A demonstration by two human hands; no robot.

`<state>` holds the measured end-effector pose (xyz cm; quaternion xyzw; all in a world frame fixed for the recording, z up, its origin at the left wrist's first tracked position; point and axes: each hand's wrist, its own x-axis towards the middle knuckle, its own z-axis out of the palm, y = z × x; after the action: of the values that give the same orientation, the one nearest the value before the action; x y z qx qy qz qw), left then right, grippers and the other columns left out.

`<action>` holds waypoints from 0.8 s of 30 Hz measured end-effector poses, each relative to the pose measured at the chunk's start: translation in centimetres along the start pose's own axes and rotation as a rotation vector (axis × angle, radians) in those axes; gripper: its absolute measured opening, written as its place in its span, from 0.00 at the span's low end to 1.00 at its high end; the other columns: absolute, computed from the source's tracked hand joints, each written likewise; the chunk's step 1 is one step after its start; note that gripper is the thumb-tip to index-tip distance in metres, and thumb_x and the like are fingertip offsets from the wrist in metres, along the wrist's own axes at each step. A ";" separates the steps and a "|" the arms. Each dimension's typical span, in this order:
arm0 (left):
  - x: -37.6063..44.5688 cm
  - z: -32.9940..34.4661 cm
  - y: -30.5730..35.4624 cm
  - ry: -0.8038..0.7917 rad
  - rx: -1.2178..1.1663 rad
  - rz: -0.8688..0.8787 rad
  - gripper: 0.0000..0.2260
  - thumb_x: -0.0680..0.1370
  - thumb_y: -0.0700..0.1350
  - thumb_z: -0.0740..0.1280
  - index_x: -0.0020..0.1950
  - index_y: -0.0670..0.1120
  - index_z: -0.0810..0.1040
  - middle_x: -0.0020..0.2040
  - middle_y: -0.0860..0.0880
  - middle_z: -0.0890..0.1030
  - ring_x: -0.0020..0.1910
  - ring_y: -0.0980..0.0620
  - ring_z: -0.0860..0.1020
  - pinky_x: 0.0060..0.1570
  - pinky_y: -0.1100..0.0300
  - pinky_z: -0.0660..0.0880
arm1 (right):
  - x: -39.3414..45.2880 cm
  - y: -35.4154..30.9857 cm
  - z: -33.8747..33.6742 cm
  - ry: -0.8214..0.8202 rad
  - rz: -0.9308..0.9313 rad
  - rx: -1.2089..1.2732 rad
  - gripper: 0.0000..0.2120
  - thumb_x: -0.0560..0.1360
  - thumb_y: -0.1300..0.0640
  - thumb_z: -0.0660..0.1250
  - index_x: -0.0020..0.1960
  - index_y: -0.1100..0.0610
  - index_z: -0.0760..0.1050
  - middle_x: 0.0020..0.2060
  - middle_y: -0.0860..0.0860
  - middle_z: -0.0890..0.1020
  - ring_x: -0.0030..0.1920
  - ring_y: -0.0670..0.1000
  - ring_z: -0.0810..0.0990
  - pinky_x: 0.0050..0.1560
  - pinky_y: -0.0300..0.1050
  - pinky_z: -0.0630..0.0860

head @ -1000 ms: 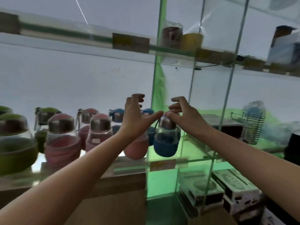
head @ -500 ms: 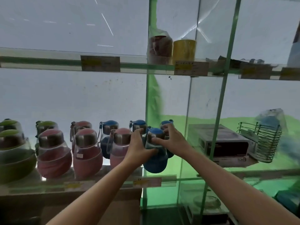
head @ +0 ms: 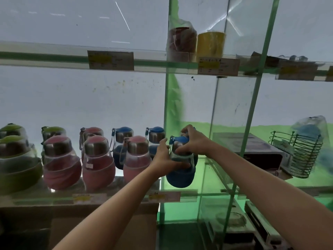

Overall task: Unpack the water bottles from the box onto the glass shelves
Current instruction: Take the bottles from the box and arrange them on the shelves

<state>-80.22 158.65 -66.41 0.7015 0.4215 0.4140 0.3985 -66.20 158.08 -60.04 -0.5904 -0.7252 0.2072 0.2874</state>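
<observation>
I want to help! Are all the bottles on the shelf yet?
Many already stand on the glass shelf: green-capped bottles, pink-sleeved bottles and blue-capped bottles behind. Right now the left hand and right hand grip one blue-sleeved bottle with a steel collar, setting it down. The box isn't in view, so what remains is unknown.

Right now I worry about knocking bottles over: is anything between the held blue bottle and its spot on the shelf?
Nothing visible. Both hands, left hand and right hand, grip the blue bottle at the row's right end on the glass shelf; the pink bottle stands beside it.
</observation>
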 end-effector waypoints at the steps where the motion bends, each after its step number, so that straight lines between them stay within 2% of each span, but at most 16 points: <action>1: 0.2 0.3 0.0 -0.019 -0.002 0.000 0.42 0.62 0.42 0.80 0.67 0.49 0.56 0.59 0.47 0.75 0.56 0.51 0.76 0.56 0.57 0.75 | -0.1 0.1 -0.2 -0.006 -0.002 0.008 0.34 0.65 0.59 0.75 0.66 0.57 0.62 0.57 0.54 0.73 0.52 0.53 0.75 0.50 0.43 0.72; 2: 0.3 0.7 0.0 -0.027 -0.007 0.002 0.41 0.64 0.41 0.79 0.67 0.49 0.56 0.59 0.47 0.75 0.56 0.51 0.76 0.55 0.58 0.75 | -0.3 0.2 -0.3 -0.008 -0.010 0.009 0.35 0.64 0.60 0.75 0.66 0.57 0.62 0.58 0.53 0.73 0.53 0.53 0.76 0.49 0.42 0.73; 6: 0.9 2.0 -0.5 0.020 -0.003 -0.017 0.39 0.63 0.45 0.80 0.66 0.48 0.61 0.58 0.48 0.77 0.56 0.49 0.77 0.58 0.52 0.75 | -0.4 0.9 -0.7 -0.018 -0.022 0.019 0.36 0.64 0.61 0.75 0.67 0.56 0.62 0.58 0.54 0.75 0.54 0.54 0.78 0.53 0.45 0.77; 11: 1.4 2.9 -0.4 0.051 0.009 0.002 0.34 0.62 0.46 0.80 0.61 0.46 0.67 0.55 0.48 0.79 0.52 0.51 0.78 0.49 0.58 0.76 | -0.1 1.6 -1.6 -0.026 0.027 0.000 0.35 0.65 0.59 0.74 0.67 0.56 0.61 0.57 0.53 0.76 0.54 0.53 0.77 0.55 0.47 0.77; 13: 1.5 3.2 -0.1 0.049 0.018 0.007 0.33 0.62 0.45 0.80 0.61 0.47 0.67 0.55 0.49 0.79 0.52 0.51 0.78 0.48 0.61 0.74 | 0.3 1.4 -2.1 -0.009 0.070 -0.006 0.28 0.69 0.54 0.71 0.65 0.56 0.64 0.56 0.53 0.75 0.55 0.53 0.75 0.52 0.47 0.74; 15: 1.6 3.2 -0.2 0.034 0.033 0.006 0.33 0.62 0.46 0.80 0.62 0.48 0.67 0.56 0.50 0.79 0.53 0.52 0.78 0.48 0.63 0.73 | 1.3 0.9 -2.7 0.084 0.112 -0.013 0.20 0.72 0.51 0.67 0.61 0.57 0.70 0.56 0.54 0.75 0.55 0.53 0.73 0.48 0.44 0.68; 18: 1.7 3.1 -0.1 0.022 0.039 0.008 0.34 0.62 0.46 0.80 0.63 0.48 0.67 0.57 0.50 0.79 0.53 0.52 0.78 0.47 0.64 0.73 | 3.5 0.8 -3.1 0.199 0.149 -0.155 0.20 0.73 0.48 0.66 0.58 0.60 0.72 0.58 0.57 0.76 0.56 0.55 0.73 0.47 0.43 0.67; 21: 1.7 2.9 -0.1 0.016 0.056 0.006 0.34 0.62 0.47 0.80 0.63 0.48 0.67 0.57 0.50 0.79 0.53 0.52 0.77 0.47 0.63 0.72 | 5.2 1.1 -2.3 0.162 0.234 -0.308 0.26 0.71 0.45 0.67 0.60 0.62 0.70 0.58 0.59 0.75 0.53 0.56 0.74 0.45 0.44 0.68; 24: 1.6 2.8 0.0 0.018 0.060 0.008 0.34 0.62 0.47 0.80 0.63 0.48 0.67 0.56 0.51 0.78 0.53 0.52 0.77 0.47 0.64 0.72 | 6.1 0.9 -1.9 0.173 0.272 -0.388 0.23 0.69 0.40 0.68 0.51 0.58 0.72 0.54 0.56 0.77 0.53 0.55 0.77 0.44 0.44 0.71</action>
<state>-77.13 159.52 -66.97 0.7113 0.4343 0.4090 0.3717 -65.13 164.15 -58.09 -0.7421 -0.6381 0.0495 0.1993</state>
